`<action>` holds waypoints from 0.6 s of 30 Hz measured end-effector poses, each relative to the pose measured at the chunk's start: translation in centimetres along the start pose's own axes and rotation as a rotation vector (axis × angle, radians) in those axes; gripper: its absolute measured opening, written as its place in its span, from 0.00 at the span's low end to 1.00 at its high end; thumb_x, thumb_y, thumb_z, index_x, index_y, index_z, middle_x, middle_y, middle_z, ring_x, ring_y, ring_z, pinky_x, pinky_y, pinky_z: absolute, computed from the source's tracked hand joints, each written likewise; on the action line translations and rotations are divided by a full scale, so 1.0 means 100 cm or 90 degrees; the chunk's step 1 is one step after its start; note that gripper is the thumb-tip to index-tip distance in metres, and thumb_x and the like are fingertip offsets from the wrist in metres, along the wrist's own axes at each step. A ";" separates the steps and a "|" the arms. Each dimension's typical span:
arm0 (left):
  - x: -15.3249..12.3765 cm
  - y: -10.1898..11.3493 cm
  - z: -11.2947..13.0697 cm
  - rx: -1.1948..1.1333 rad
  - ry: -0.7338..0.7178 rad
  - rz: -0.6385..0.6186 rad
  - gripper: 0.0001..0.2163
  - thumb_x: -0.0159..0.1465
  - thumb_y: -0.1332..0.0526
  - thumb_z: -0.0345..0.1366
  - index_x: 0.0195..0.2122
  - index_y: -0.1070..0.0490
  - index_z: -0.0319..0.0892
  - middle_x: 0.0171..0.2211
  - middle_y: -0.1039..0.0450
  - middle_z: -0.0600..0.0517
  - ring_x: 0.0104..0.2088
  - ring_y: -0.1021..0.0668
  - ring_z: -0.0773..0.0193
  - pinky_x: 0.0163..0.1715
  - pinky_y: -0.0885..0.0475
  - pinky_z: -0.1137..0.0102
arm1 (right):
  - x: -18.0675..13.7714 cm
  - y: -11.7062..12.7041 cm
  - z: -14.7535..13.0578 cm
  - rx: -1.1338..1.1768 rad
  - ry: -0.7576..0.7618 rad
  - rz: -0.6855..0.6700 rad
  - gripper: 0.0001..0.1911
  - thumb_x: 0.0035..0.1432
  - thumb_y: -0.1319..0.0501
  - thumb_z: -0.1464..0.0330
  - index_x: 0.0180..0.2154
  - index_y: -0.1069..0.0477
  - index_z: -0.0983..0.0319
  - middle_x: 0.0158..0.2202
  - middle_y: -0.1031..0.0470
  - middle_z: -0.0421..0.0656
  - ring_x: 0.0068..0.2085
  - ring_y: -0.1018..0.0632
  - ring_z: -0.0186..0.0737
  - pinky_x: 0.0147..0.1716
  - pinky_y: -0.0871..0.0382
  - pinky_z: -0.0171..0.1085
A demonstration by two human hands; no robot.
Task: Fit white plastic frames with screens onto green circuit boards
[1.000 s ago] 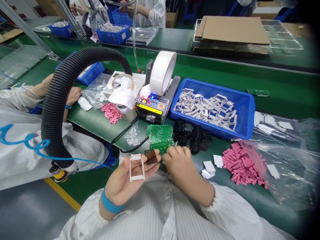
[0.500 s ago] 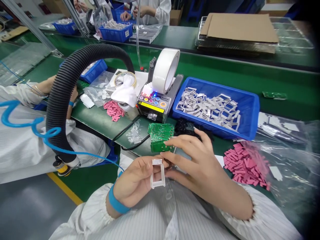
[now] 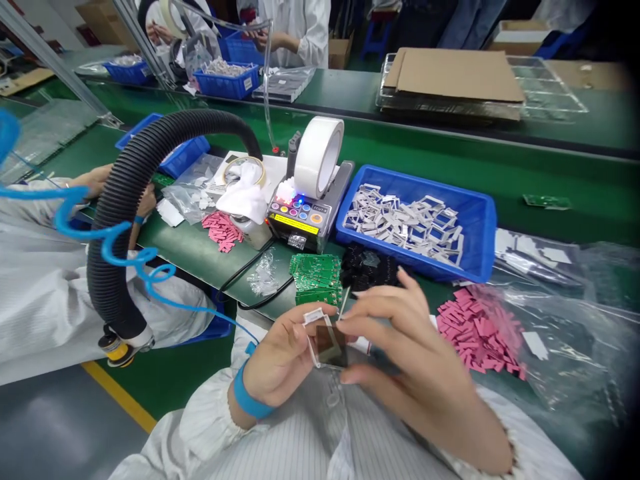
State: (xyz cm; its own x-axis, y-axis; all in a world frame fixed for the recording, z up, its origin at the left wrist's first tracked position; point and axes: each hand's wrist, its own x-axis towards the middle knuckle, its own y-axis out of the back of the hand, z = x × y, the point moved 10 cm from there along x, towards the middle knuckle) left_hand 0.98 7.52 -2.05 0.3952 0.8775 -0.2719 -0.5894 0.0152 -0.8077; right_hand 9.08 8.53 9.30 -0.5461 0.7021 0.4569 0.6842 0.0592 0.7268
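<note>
The left hand (image 3: pixel 280 357) pinches a white frame (image 3: pixel 314 317) between thumb and fingers, tilted above the person's lap in the head view. A dark panel (image 3: pixel 329 342) overlaps the frame's opening. The right hand's (image 3: pixel 413 357) thumb and forefinger are parted at the panel's right edge; whether they grip it cannot be told. Green circuit boards (image 3: pixel 315 272) lie just beyond, beside black parts (image 3: pixel 367 265).

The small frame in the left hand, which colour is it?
The frame is white, seen best in the head view.
</note>
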 end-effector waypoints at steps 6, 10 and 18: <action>0.005 -0.004 -0.006 0.011 0.002 -0.045 0.19 0.50 0.34 0.51 0.37 0.23 0.42 0.27 0.25 0.52 0.29 0.23 0.67 0.30 0.29 0.74 | -0.004 -0.010 -0.003 0.034 -0.011 0.009 0.12 0.61 0.43 0.64 0.45 0.34 0.61 0.40 0.29 0.45 0.48 0.33 0.44 0.60 0.58 0.57; 0.007 -0.003 -0.007 0.023 -0.001 -0.042 0.19 0.49 0.34 0.52 0.34 0.24 0.41 0.25 0.26 0.53 0.27 0.25 0.68 0.28 0.31 0.75 | -0.005 -0.001 -0.002 0.020 -0.005 0.037 0.11 0.62 0.43 0.64 0.45 0.32 0.61 0.40 0.27 0.44 0.48 0.32 0.43 0.60 0.59 0.57; 0.007 0.004 -0.014 0.022 0.007 0.013 0.21 0.48 0.33 0.52 0.36 0.23 0.41 0.30 0.23 0.51 0.32 0.23 0.63 0.32 0.30 0.71 | -0.006 -0.005 -0.005 -0.017 -0.006 0.047 0.10 0.63 0.45 0.68 0.45 0.31 0.62 0.41 0.25 0.44 0.47 0.30 0.42 0.60 0.58 0.56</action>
State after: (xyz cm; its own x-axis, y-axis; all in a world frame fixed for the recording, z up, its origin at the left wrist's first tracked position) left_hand 2.02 7.44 -3.29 0.3908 0.8724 -0.2936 -0.6212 0.0146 -0.7836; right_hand 8.85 7.75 8.93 -0.4903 0.7100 0.5055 0.7094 -0.0118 0.7047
